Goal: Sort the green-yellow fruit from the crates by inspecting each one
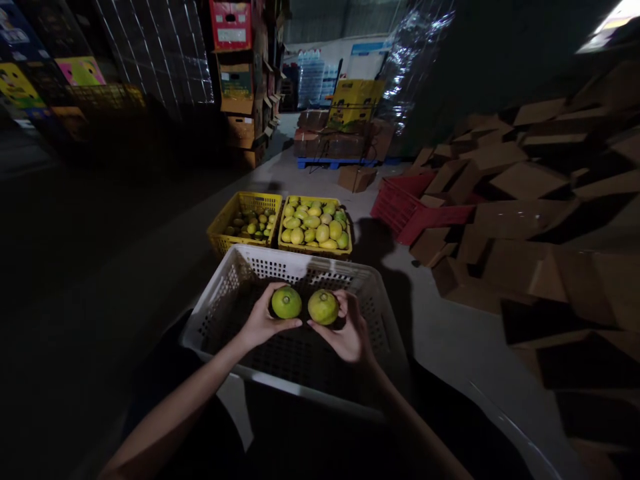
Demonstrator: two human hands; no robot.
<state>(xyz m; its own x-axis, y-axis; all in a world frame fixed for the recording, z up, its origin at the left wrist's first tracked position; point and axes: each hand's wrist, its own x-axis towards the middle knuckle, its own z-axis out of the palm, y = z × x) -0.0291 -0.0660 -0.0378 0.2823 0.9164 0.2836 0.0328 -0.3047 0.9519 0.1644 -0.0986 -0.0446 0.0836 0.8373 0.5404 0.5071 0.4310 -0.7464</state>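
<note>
My left hand (pixel 261 320) is closed around a green round fruit (pixel 287 303), its stem end facing me. A second, yellower green fruit (pixel 323 307) sits in the grip of my right hand (pixel 351 331), thumb below and fingers at its far side. The two fruits are side by side with a small gap between them. Both hands are over a white plastic crate (pixel 305 261) with holed walls, whose dark floor shows below them. The fruit's exact kind is unclear; it looks like a citrus or a small papaya.
Beyond the white crate stand a yellow crate (pixel 216 235) partly filled with fruit and another yellow crate (pixel 314 251) heaped with yellow-green fruit. To the right lie a red crate (pixel 400 212) and a pile of cardboard boxes (pixel 530 220). A blue pallet (pixel 335 162) holds boxes behind.
</note>
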